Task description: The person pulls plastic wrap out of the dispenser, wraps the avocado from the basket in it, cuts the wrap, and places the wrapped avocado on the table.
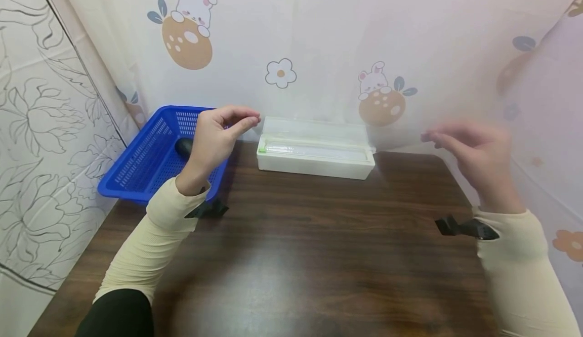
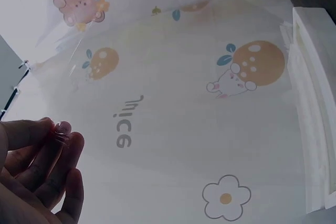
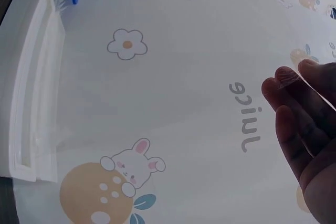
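Observation:
My left hand (image 1: pixel 213 139) is raised near the left end of a white cling film dispenser (image 1: pixel 314 166). Between its thumb and fingertips it pinches a bit of clear cling film (image 2: pixel 62 138). Out to the right of the dispenser, my right hand (image 1: pixel 485 160) is lifted too, somewhat blurred. Its thumb and fingers pinch clear film (image 3: pixel 290 79) at the fingertips. How far the film spans between the hands is hard to see. The dispenser's clear lid (image 1: pixel 314 130) stands raised, and a green slider (image 1: pixel 262 150) sits at its left end.
Left of the dispenser, a blue plastic basket (image 1: pixel 122 193) stands on the dark wooden table (image 1: pixel 291 256). A dark rounded object (image 1: pixel 184 148) lies inside it, partly behind my left hand. A printed curtain (image 1: pixel 319 33) hangs close behind.

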{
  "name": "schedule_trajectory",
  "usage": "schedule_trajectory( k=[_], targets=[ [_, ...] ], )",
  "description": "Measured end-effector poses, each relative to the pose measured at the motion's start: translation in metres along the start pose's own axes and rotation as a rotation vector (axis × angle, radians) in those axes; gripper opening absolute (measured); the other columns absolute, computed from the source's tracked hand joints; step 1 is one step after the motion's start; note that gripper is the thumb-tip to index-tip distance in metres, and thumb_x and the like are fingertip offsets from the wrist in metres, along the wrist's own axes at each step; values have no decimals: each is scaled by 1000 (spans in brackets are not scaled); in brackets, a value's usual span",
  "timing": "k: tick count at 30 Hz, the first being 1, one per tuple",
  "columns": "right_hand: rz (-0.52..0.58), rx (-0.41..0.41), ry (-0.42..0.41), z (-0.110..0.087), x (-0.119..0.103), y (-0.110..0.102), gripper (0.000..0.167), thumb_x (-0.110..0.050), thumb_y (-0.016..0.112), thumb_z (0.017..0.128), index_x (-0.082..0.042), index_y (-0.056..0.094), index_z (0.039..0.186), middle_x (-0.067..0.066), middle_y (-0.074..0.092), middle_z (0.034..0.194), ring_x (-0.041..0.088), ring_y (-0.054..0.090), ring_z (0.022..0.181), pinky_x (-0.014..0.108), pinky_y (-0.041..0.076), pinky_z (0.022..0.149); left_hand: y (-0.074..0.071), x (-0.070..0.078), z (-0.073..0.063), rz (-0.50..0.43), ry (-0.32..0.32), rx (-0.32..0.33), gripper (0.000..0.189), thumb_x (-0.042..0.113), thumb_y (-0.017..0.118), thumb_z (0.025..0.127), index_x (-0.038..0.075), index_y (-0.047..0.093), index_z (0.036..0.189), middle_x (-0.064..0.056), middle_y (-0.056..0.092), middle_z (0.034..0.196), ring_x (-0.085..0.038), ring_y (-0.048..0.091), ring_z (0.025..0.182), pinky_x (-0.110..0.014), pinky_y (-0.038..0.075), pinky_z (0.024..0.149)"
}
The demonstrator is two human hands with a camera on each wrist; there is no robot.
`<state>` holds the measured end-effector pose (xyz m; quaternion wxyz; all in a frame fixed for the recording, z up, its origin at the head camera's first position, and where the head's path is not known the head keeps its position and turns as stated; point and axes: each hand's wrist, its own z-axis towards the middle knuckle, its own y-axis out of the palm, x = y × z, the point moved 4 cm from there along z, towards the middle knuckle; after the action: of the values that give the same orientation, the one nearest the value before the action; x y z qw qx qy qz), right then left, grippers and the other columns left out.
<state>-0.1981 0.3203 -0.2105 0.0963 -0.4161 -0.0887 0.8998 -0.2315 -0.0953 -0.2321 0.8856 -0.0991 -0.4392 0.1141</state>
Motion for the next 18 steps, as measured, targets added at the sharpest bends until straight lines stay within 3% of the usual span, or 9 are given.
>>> schedule_trajectory(
  k=[3, 10, 18],
  targets=[
    [60, -36, 3, -8, 0, 0, 12, 22, 62, 80, 22, 65, 92, 4, 77, 90, 13, 70, 85, 15, 53, 77, -1, -1, -8, 21, -2, -19, 17, 13, 69, 90, 0, 74, 100, -14, 75, 99, -4, 65, 87, -17, 51, 77],
    [-106, -86, -70, -28, -4, 1, 16, 26, 62, 77, 19, 68, 91, 3, 77, 94, 10, 69, 88, 15, 51, 81, -3, -2, -31, 45, 22, -48, 14, 9, 69, 89, 1, 74, 100, -12, 74, 101, -11, 66, 97, -19, 51, 86],
    [-301, -193, -116, -54, -2, -1, 24, 26, 65, 73, 10, 72, 90, 2, 76, 94, 6, 69, 93, 13, 49, 84, -3, -4, -55, 67, 57, -135, 10, 6, 71, 87, 3, 75, 96, -8, 76, 96, -7, 68, 91, -18, 51, 82]
  ],
)
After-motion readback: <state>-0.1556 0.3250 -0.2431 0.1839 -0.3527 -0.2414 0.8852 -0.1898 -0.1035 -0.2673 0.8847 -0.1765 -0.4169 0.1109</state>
